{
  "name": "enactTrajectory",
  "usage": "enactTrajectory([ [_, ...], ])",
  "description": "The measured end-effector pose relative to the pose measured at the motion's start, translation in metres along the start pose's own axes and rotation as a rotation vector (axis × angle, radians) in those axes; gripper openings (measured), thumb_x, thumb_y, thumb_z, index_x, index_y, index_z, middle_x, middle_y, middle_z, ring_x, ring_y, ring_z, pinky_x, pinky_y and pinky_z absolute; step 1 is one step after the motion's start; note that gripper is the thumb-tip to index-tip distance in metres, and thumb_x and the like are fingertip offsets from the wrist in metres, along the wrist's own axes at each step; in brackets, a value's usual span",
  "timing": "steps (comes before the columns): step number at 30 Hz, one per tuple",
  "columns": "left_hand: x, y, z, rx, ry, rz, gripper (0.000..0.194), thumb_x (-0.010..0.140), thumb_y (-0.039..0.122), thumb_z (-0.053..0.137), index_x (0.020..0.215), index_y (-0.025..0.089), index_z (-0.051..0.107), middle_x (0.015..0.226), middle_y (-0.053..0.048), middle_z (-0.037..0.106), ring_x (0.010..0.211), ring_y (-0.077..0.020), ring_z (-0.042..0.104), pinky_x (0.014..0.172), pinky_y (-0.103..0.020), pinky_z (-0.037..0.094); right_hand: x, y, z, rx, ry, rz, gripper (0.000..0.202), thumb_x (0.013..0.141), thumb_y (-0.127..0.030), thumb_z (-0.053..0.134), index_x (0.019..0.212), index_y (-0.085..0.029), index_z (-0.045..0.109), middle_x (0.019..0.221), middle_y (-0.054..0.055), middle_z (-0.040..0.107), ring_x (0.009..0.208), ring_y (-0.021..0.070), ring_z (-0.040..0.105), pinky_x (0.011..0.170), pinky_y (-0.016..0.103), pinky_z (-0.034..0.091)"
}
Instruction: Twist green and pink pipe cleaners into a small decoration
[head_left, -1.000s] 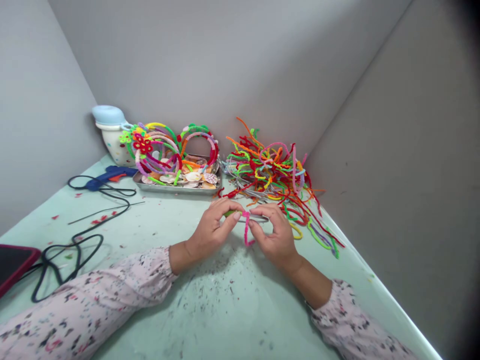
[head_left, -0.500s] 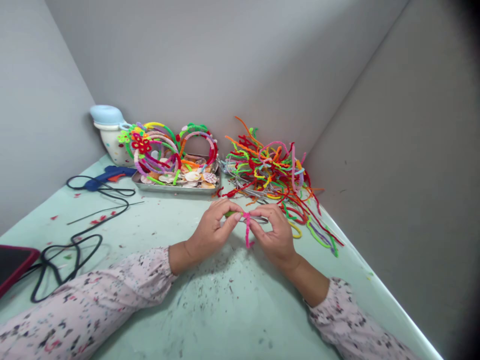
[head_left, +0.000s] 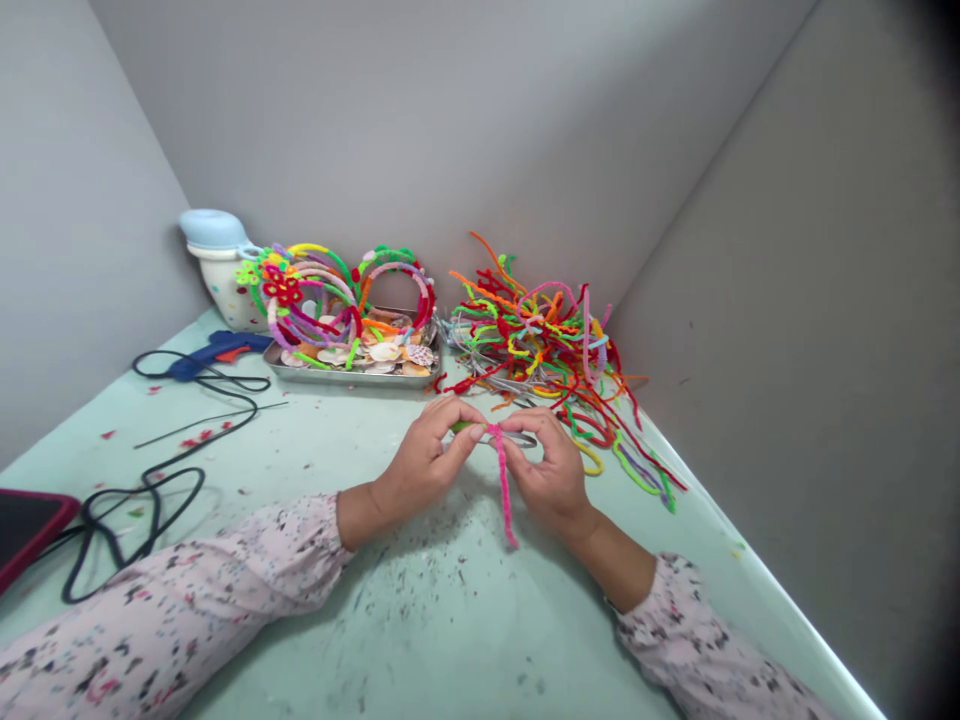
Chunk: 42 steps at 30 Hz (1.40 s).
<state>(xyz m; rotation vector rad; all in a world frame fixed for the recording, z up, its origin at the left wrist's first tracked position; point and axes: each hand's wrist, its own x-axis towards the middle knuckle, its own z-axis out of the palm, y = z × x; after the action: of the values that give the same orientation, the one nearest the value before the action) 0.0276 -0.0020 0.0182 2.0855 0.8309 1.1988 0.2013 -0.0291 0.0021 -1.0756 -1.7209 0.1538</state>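
Dangling toward the near edge, a pink fuzzy strand [head_left: 506, 500] hangs from a thin band [head_left: 523, 439] between the hands. The left hand [head_left: 429, 458] pinches the band's green-covered part, thumb against forefinger; the right hand [head_left: 553, 475] curls its thumb and fingertips around the band beside the pink wrap, though whether they are pressed tight I cannot tell. Farther left, black cable [head_left: 201, 482] loops across the surface [head_left: 450, 640]. Beyond lie a blue glue gun [head_left: 210, 352], a metal tray [head_left: 360, 378] of shells [head_left: 385, 352] and colourful hoops [head_left: 429, 303], and tangled pipe cleaners [head_left: 525, 335].
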Motion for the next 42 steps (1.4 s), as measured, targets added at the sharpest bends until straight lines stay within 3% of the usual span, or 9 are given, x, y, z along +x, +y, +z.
enactTrajectory([
  [18,0.001,0.000,-0.001,0.016,-0.027,0.033,0.019,0.093,0.030,0.047,0.086,0.017,0.058,0.083,-0.003,0.058,0.082,-0.0158,0.053,0.078,-0.029,0.040,0.000,-0.002,0.004,0.369,-0.040,0.316,0.016,0.078,-0.034,0.068,0.083,-0.021,0.061,0.079,0.000,0.060,0.076,0.0148,0.056,0.071,0.028,0.045],
  [28,0.001,-0.002,-0.001,0.026,-0.024,0.072,0.017,0.093,0.027,0.047,0.086,0.016,0.058,0.082,-0.002,0.058,0.082,-0.0153,0.052,0.079,-0.029,0.039,0.010,-0.020,-0.007,0.477,-0.143,0.561,0.022,0.072,-0.038,0.071,0.073,-0.021,0.059,0.067,-0.002,0.055,0.061,0.0128,0.047,0.057,0.026,0.038],
  [34,-0.001,-0.002,-0.001,0.031,-0.023,0.070,0.016,0.093,0.027,0.047,0.087,0.017,0.057,0.082,-0.002,0.057,0.081,-0.0153,0.052,0.079,-0.029,0.038,0.011,-0.017,-0.007,0.554,-0.157,0.576,0.014,0.072,-0.031,0.070,0.076,-0.020,0.063,0.072,-0.002,0.059,0.071,0.0142,0.052,0.068,0.028,0.041],
  [39,-0.001,-0.004,0.000,0.038,-0.027,0.069,0.016,0.092,0.027,0.047,0.085,0.017,0.057,0.081,-0.002,0.057,0.081,-0.0153,0.051,0.079,-0.029,0.038,0.010,-0.010,-0.004,0.648,-0.144,0.659,0.014,0.069,-0.027,0.073,0.074,-0.020,0.063,0.071,-0.002,0.060,0.068,0.0131,0.051,0.066,0.027,0.040],
  [42,-0.001,-0.004,0.000,0.037,-0.021,0.056,0.016,0.092,0.027,0.048,0.085,0.016,0.058,0.081,-0.002,0.056,0.081,-0.0154,0.051,0.079,-0.030,0.038,0.009,-0.010,-0.004,0.623,-0.175,0.604,0.013,0.073,-0.029,0.070,0.078,-0.021,0.062,0.074,-0.002,0.059,0.072,0.0137,0.052,0.069,0.028,0.041],
])
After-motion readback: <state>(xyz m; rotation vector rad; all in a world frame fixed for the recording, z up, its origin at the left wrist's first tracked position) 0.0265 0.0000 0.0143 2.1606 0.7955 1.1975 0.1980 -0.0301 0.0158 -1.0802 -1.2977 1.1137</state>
